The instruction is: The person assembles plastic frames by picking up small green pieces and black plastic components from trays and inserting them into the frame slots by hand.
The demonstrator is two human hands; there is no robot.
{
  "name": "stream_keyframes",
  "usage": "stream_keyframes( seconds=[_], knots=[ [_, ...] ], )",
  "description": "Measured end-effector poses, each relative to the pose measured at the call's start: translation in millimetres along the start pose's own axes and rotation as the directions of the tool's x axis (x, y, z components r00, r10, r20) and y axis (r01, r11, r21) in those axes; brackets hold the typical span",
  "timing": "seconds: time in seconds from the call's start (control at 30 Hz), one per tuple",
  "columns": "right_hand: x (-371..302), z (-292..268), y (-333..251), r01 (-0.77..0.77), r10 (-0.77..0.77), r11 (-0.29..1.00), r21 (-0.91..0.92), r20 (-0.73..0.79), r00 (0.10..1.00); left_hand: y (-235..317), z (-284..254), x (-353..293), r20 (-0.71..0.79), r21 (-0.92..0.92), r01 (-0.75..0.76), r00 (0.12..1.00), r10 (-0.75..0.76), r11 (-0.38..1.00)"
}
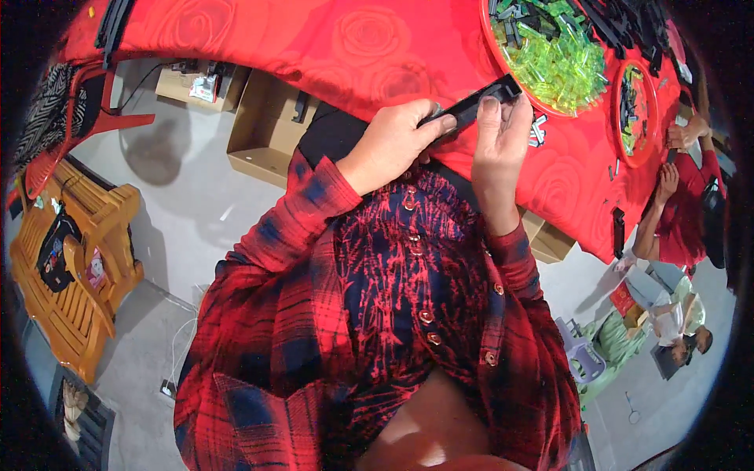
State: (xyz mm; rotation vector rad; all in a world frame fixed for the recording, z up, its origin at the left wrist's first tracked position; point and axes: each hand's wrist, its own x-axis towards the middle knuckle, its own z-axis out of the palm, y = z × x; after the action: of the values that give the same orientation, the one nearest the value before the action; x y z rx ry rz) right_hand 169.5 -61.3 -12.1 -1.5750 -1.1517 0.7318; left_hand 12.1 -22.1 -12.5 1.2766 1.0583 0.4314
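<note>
- Black, long, narrow bar [469, 107] is held above the near edge of the red, rose-patterned, cloth-covered table [369, 39].
- Its left end is gripped by the left hand [397, 135], its right end by the right hand [500, 153].
- Translucent yellow-green pieces [550, 69] are heaped inside the round red tray [488, 38].

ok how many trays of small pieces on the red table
2: the large tray near the right hand, and the small tray farther right. Others may be hidden.
</note>
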Motion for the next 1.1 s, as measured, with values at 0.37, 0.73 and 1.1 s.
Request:
stream_keyframes(
  seconds=[0.37, 0.73, 1.1],
  knots=[
    [-6, 8, -21, 0.073, -0.075, 0.989, -0.126, -0.014, 0.997, -2, 8, 1, -0.143, -0.201, -0.08, 0.988, 0.051, 0.976],
    [-12, 15, -19, 0.054, -0.066, 0.989, -0.14, -0.084, 0.994, -6, 8, 3, -0.108, -0.314, -0.046, 0.994, 0.012, 0.948],
    [99, -66, 19, 0.166, -0.273, 0.786, -0.596, -0.093, 0.958, 4, -20, 16, 0.082, 0.064, -0.184, 0.981, 0.178, 0.981]
  ],
)
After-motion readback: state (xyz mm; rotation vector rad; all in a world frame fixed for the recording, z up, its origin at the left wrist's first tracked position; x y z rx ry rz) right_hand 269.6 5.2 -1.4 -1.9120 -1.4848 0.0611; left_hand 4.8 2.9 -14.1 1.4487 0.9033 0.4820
